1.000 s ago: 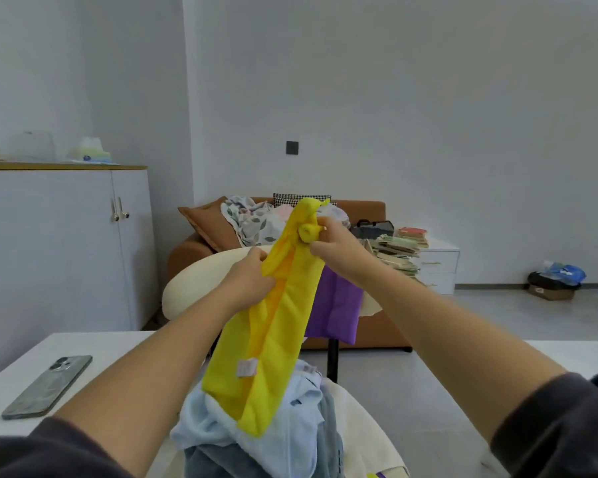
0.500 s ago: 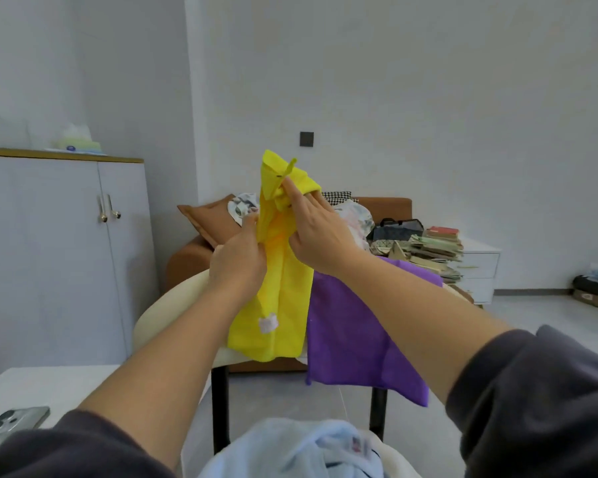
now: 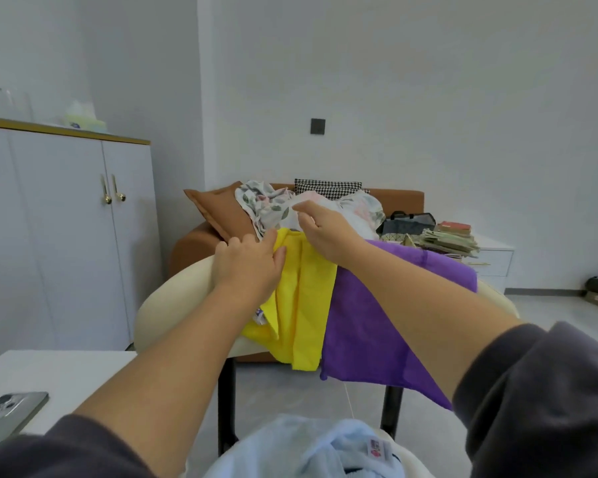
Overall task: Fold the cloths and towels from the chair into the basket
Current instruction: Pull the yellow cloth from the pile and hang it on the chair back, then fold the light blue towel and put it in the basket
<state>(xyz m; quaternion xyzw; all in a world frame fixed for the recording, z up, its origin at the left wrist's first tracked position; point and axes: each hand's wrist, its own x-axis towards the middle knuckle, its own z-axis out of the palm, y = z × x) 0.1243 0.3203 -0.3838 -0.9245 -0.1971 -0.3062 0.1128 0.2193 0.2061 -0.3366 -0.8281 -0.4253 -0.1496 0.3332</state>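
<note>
A yellow cloth (image 3: 304, 305) hangs over the cream chair back (image 3: 173, 298), right beside a purple cloth (image 3: 366, 322) draped over the same back. My left hand (image 3: 249, 267) is at the yellow cloth's upper left corner, with the cloth pinched between thumb and forefinger. Just above the cloth's top edge, my right hand (image 3: 325, 232) hovers with loosely curled fingers that hold nothing. Pale blue cloths (image 3: 308, 446) are heaped at the bottom of the view, inside a cream rim (image 3: 411, 458).
A phone (image 3: 11, 408) lies on the white table (image 3: 66, 374) at lower left. A white cabinet (image 3: 66, 236) stands on the left. Behind the chair is a brown sofa (image 3: 401, 201) with pillows and floral fabric, and stacked books (image 3: 449, 239) lie on a white drawer unit.
The yellow cloth came up off the blue pile, was held upright in both hands, and now lies draped over the chair back. My right hand has let go of it.
</note>
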